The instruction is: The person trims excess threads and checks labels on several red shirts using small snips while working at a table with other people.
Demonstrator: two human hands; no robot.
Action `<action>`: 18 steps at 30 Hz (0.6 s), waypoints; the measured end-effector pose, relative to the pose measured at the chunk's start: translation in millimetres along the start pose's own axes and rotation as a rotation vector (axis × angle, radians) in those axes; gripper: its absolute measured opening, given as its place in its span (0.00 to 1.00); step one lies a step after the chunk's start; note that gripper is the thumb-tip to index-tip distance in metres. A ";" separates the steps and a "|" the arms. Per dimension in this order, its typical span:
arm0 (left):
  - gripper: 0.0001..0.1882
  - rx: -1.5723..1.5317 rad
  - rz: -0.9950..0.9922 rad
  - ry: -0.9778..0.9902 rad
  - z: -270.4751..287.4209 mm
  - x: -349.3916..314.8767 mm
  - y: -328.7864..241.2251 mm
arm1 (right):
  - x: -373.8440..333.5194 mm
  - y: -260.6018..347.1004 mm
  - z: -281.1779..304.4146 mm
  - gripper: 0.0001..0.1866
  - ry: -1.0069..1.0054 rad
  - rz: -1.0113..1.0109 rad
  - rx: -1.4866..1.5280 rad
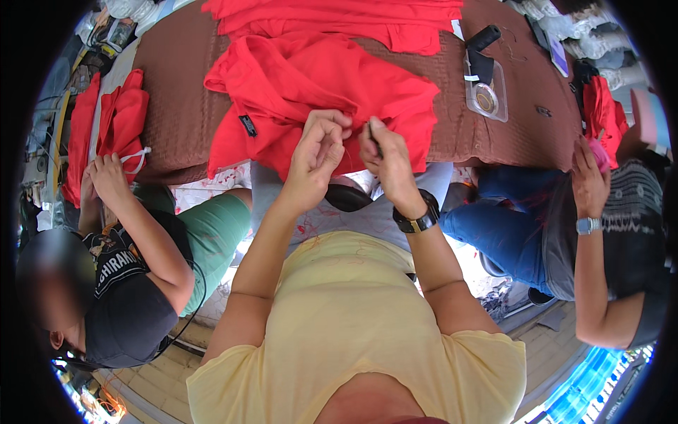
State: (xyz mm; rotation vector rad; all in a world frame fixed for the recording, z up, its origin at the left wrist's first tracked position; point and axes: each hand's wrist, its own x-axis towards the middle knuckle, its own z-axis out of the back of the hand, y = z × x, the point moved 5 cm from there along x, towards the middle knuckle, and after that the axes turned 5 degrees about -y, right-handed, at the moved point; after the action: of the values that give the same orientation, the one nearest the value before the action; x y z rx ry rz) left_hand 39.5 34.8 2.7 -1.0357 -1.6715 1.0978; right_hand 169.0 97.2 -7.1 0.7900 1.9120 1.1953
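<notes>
A red garment lies bunched over the near edge of the table, with a small black label on its left part. My left hand is closed, its fingertips pinching the cloth close to the garment's middle. Just to the right, my right hand curls round a small dark tool, mostly hidden by the fingers, so its kind is unclear. Both hands are close together at the garment's near side, and fine red threads hang below them.
A brown textured cover spreads over the table. More red cloth lies at the back. To the right are a clear plastic tray, a black cylinder and a phone. A co-worker's hands handle red cloth at left; another person's hand is at right.
</notes>
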 end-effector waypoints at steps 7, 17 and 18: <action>0.13 0.839 0.018 0.289 13.5 -36.9 -43.9 | -25.7 30.7 32.2 0.15 -0.249 0.395 -0.361; 0.17 0.639 -0.058 -0.204 -3.5 18.6 12.7 | -9.9 24.4 9.7 0.17 -0.258 0.698 -0.789; 0.13 0.633 -0.035 -0.198 -3.2 19.3 16.4 | -6.2 25.0 8.8 0.15 -0.225 0.753 -0.771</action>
State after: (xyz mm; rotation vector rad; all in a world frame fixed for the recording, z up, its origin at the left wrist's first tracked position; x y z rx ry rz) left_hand 39.9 58.0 -8.0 -0.4993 -1.3322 1.6039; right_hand 182.6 105.8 14.9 1.1546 0.8190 1.9994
